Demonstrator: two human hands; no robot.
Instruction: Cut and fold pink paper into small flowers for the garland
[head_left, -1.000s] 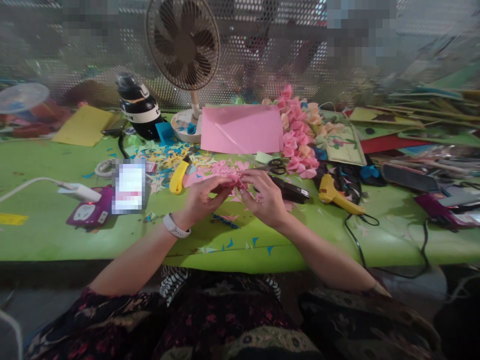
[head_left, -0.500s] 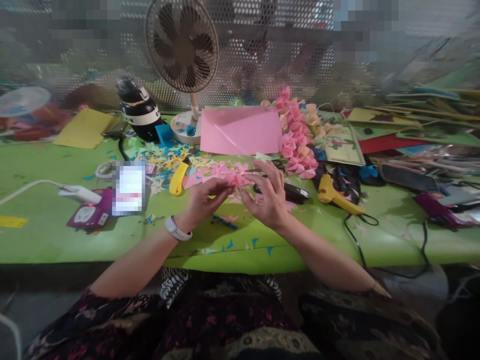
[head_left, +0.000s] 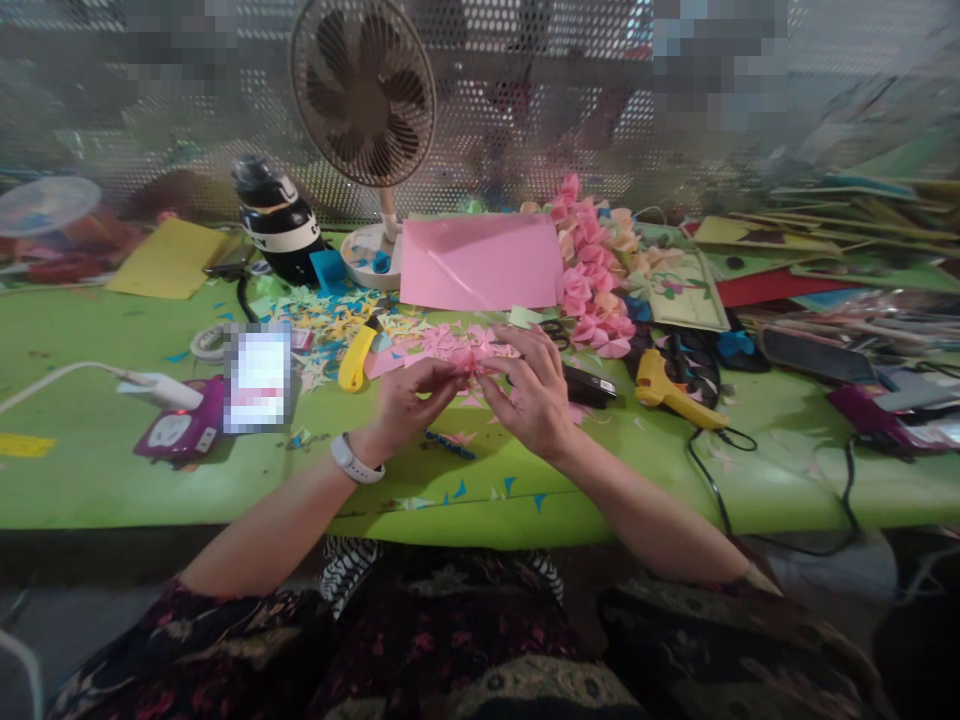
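Observation:
A pink paper flower [head_left: 470, 364] is held between both hands above the green table. My left hand [head_left: 411, 398], with a white band at the wrist, pinches its left side between thumb and fingers. From the other side, my right hand [head_left: 534, 392] closes its thumb and fingertips on the flower's right edge. Pink paper scraps [head_left: 431, 345] lie just behind the hands. A black stapler-like tool [head_left: 590, 386] is partly hidden by my right hand. Below the hands lies a small dark blue stick [head_left: 450, 444].
A yellow glue gun [head_left: 679, 388] with a black cord lies to the right. Behind are a pink sheet [head_left: 480, 262], heaped paper flowers [head_left: 589, 265], a fan [head_left: 365, 95] and a black bottle [head_left: 281, 225]. At left are a lit phone [head_left: 257, 378] and a purple power strip [head_left: 180, 425].
The fingers of my right hand have curled lower and closer to the flower. My left hand stays nearly in place.

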